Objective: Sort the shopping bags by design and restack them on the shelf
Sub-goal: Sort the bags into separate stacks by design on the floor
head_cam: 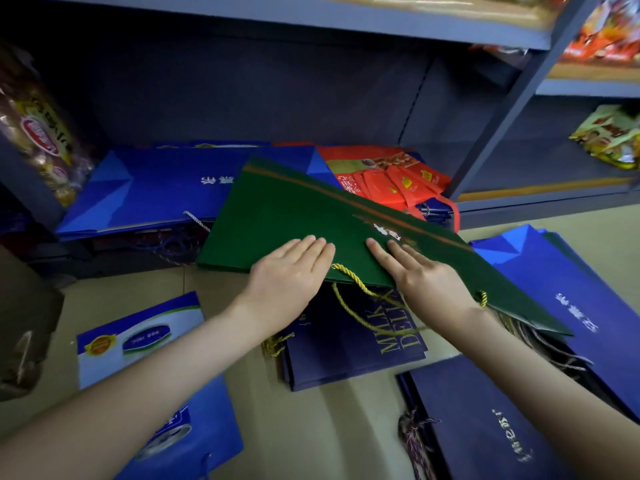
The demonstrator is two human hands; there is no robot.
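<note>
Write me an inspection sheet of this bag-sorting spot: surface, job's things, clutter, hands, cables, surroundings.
Surface: beige floor in front of a blue-grey shelf unit.
Job's things: green bag, tilted, its far end over the shelf's blue stack and red bags. On the floor are navy MILK DELI bags, blue bags at right, a navy bag at lower right and white-and-blue bags at left.
Clutter: nothing seen, apart from loose cord handles.
Hands: left hand and right hand lie flat, fingers straight, on the green bag's near edge.
Cables: nothing seen.
Surroundings: snack packets on the neighbouring shelf; a snack pack at far left.
</note>
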